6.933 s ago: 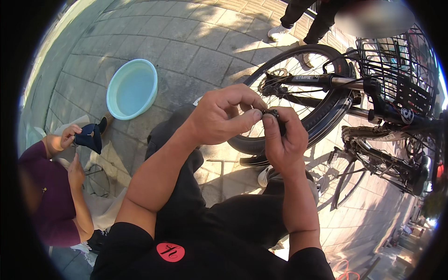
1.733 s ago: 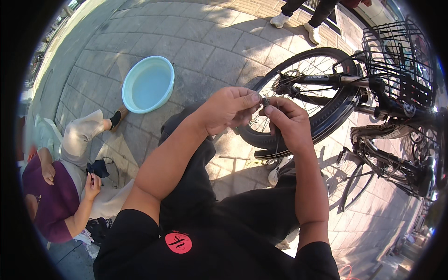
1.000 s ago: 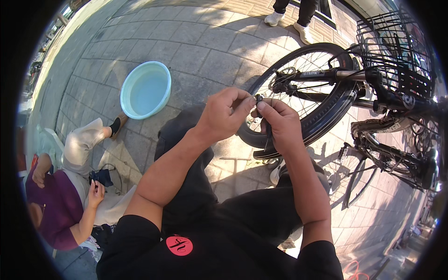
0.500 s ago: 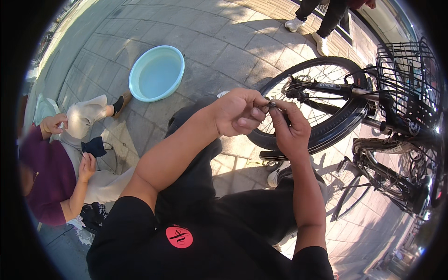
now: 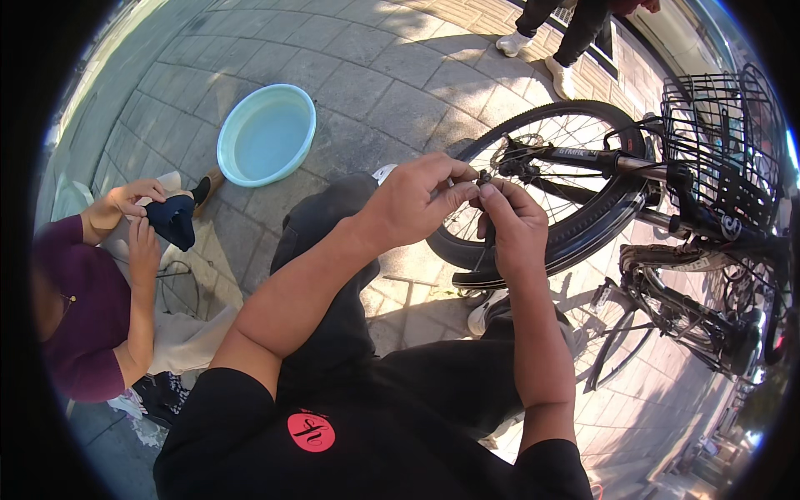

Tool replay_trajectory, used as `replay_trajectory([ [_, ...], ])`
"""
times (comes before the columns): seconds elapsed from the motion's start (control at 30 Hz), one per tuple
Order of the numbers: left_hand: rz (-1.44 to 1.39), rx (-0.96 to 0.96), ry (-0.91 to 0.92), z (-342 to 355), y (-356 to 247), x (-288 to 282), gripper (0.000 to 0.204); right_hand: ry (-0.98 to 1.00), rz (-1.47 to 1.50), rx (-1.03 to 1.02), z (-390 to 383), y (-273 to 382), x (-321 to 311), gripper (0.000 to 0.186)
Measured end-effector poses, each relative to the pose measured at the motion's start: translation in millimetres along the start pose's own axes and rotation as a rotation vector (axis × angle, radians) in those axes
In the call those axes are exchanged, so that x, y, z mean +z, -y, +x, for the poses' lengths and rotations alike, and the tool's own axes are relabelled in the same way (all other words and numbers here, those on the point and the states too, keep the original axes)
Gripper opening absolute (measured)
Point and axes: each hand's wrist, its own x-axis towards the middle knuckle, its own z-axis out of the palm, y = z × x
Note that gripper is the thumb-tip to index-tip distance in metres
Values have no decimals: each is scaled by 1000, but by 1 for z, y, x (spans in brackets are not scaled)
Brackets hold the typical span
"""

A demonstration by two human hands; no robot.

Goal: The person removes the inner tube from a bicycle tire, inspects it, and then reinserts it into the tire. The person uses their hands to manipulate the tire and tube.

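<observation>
My left hand (image 5: 417,204) and my right hand (image 5: 518,227) meet in front of the bicycle wheel. Both pinch a small dark metal part (image 5: 484,177) between thumb and fingertips; its exact kind is too small to make out. A thin dark rod-like piece (image 5: 484,250) shows below my right palm, and I cannot tell whether that hand holds it. Behind my hands lies the bicycle's front wheel (image 5: 575,237), with a black tyre and thin spokes, turned on its side.
A light blue basin (image 5: 312,137) of water stands on the paving at the far left. The bicycle's black wire basket (image 5: 708,108) juts out at the right. To my left sits a person in purple (image 5: 92,308), holding a dark blue cloth item (image 5: 173,221). Another person's white shoes (image 5: 562,77) show at the back.
My left fingers have curled in closer round the small part, and the hand has turned over slightly. The person on the left has raised the dark cloth item and now holds it with both hands.
</observation>
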Motion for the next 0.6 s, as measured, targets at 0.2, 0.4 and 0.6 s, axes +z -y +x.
replay_trajectory([
  [0.2,-259,-311,53,1,-5,0,29,2,-56,-57,-3,0,3,25],
  [0.4,-723,-661,202,12,-8,-17,28,98,-305,-232,-9,1,-1,18],
  [0.6,-647,-502,145,7,-1,-7,22,232,-487,-290,-8,21,-12,19],
])
